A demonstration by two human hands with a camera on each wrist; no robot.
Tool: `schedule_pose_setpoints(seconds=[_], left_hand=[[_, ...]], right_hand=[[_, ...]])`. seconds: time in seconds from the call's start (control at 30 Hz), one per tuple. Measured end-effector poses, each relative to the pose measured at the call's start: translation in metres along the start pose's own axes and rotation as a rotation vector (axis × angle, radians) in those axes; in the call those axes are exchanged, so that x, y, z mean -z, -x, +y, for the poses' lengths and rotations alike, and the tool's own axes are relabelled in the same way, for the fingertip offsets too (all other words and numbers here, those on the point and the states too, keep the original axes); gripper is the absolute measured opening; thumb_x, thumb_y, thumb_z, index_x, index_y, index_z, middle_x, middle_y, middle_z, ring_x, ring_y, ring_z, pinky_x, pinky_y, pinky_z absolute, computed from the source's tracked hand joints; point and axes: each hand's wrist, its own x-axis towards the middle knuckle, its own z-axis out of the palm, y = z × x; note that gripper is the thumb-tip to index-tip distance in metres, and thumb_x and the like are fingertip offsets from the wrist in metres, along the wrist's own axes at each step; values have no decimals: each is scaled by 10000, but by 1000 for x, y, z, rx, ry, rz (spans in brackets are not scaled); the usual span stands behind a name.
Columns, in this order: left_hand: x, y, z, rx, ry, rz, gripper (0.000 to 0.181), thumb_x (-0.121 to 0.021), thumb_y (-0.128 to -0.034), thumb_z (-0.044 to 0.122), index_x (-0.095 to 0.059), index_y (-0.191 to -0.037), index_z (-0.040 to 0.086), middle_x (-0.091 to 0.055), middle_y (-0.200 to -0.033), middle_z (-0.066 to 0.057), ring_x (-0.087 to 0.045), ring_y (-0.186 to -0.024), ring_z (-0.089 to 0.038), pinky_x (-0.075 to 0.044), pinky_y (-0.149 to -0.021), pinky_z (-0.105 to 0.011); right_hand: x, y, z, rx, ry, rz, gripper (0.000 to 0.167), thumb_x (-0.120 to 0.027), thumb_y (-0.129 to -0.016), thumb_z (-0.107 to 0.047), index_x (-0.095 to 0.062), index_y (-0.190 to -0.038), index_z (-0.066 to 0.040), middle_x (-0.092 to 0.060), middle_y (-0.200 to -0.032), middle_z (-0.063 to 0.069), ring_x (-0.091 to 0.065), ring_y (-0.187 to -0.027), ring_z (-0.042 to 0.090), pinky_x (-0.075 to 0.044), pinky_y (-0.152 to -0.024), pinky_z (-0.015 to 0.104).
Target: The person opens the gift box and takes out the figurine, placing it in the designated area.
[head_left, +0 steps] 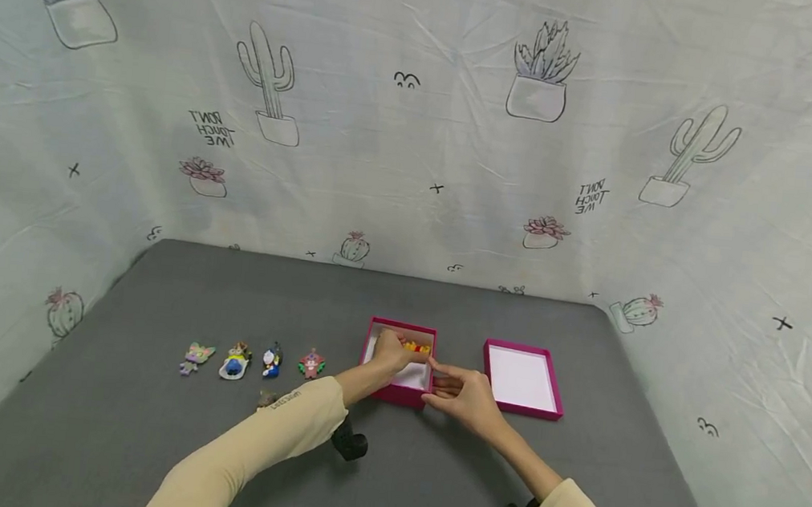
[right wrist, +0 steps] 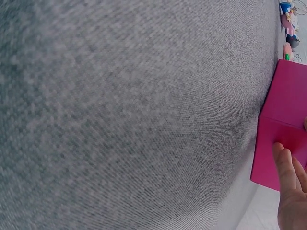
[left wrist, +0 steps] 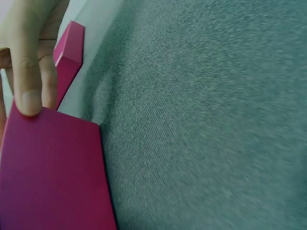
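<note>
A magenta box with a pale inside stands uncovered on the grey table. My left hand reaches down into it, beside a small yellow and red figure. The left fingertips are hidden, so whether they pinch anything does not show. At the box's right wall my right hand grips the side, its thumb near the front corner. The left wrist view shows this hand at the box's top edge. In the right wrist view its fingers touch the magenta side.
To the right lies the magenta lid, pale inside up. Left of the box are several small figures, among them a pink one, a blue and white one and a yellow and blue one. Another small item is partly behind the left sleeve.
</note>
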Motion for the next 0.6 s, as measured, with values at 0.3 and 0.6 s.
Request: schedule_pose_setpoints(seconds=[0.3, 0.6], left_hand=[[-16, -16, -9, -81, -176, 89, 592, -808, -749, 229, -457, -1089, -106, -576, -1000, -222, -549, -971, -354, -463, -876, -418], [-6, -30, -19, -159, -292, -59, 444, -785, -695, 62, -574, -1055, -91, -552, -1059, -210, -541, -952, -325, -473, -841, -431]], right_hand=[[-1, 0, 9, -6, -19, 24, 535, -798, -771, -78, -601, -1251, 53, -639, -1128, 270, -699, -885, 274, -562, -722, 287], [-4, 0, 10, -1, -9, 21, 539, -798, -771, -71, -589, -1239, 94, -643, -1112, 276, -702, -871, 278, -565, -714, 299]])
